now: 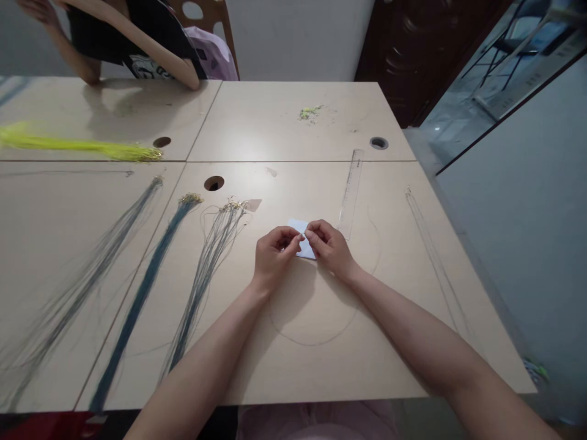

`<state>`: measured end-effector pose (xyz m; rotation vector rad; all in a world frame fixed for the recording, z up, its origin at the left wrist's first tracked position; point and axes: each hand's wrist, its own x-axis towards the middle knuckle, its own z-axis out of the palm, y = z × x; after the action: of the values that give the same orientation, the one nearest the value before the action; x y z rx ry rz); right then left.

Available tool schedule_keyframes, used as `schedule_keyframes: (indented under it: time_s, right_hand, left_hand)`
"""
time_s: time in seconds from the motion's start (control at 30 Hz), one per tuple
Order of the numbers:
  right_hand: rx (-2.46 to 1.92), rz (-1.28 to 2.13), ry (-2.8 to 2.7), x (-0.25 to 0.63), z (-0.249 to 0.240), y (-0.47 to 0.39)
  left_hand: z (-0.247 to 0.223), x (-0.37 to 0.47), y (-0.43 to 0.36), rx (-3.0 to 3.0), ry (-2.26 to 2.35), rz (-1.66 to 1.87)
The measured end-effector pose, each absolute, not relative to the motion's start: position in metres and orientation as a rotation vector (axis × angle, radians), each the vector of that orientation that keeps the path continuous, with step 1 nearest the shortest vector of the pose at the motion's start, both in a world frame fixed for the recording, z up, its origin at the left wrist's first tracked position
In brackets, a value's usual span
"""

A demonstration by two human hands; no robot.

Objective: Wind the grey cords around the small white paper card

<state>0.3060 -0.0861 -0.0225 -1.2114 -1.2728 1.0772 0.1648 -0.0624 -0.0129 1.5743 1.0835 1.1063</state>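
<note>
Head view: my left hand [277, 255] and right hand [331, 249] pinch a tiny piece [302, 234], unclear what, over white card [307, 250]; best keep 2 pinches steady, thin cord [306, 345] slack.

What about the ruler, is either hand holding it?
No, the ruler lies on the table while the left hand and right hand nearly meet at the card.

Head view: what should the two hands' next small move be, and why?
Probably a gentle tug apart by the left hand and right hand: their pinched fingertips nearly meet over the white paper, and a thin cord curves slackly across the table. What the fingertips hold is too small to make out, so a light pull seems safer.
</note>
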Motion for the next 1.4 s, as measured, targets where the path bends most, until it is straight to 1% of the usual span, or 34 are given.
schedule_keyframes:
  time_s: [0.2,0.47,0.83,1.4]
  right_hand:
    - [-1.229,1.112,-1.261,0.3068,-0.0224,-0.0863]
    - [-1.213,1.186,-1.205,0.3073,-0.0183,-0.0862]
    - [-1.217,1.247,-1.151,0.3076,-0.017,-0.0869]
    - [-1.226,1.24,-1.14,0.307,-0.0137,-0.087]
  left_hand:
    - [-0.0192,0.1624,-0.0623,1.879,1.165,1.175]
    - [-0.0193,0.1618,-0.0606,2.14,1.106,1.23]
    - [-0.0197,0.1639,-0.0611,2.184,1.115,1.199]
    - [-0.0193,0.1641,-0.0608,2.203,1.08,1.259]
